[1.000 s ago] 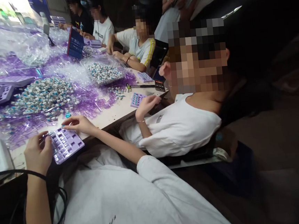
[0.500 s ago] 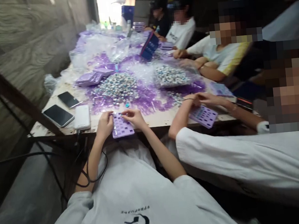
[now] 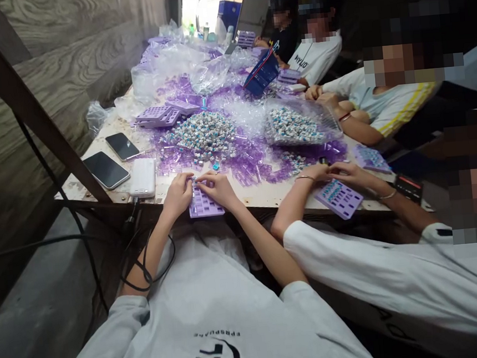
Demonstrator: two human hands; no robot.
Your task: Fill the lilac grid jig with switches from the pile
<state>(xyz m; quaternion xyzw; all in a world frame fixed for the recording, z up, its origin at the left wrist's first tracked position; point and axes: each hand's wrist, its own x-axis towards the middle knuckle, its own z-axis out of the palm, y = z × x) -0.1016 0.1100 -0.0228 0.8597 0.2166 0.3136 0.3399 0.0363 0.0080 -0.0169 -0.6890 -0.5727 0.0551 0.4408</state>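
Note:
My left hand [image 3: 179, 194] is closed at the left side of a purple slotted tray [image 3: 206, 208], its fingertips at the far end. My right hand [image 3: 221, 190] reaches over the tray's far right part, thumb and fingers pinched together. Whatever tiny piece is between those fingers is too small to name. The tray has rows of rectangular openings and lies at the table's front edge. Just beyond my hands is a small blue piece [image 3: 216, 166]. Farther back rises a heap of small white and blue pieces [image 3: 205, 133], with clear purple plastic pieces [image 3: 249, 158] scattered around it.
Two phones [image 3: 106, 170] [image 3: 122, 146] and a white power bank [image 3: 142, 178] with a cable lie left. Purple trays [image 3: 156, 117] are stacked behind. A clear bag of pieces [image 3: 294, 124] sits right. Beside me, a co-worker's hands [image 3: 346, 174] work over another purple tray [image 3: 343, 203].
The view has shifted, so the table appears farther right. My right hand has come closer to my left at the tray's far end. The neighbour's hands stay over their tray.

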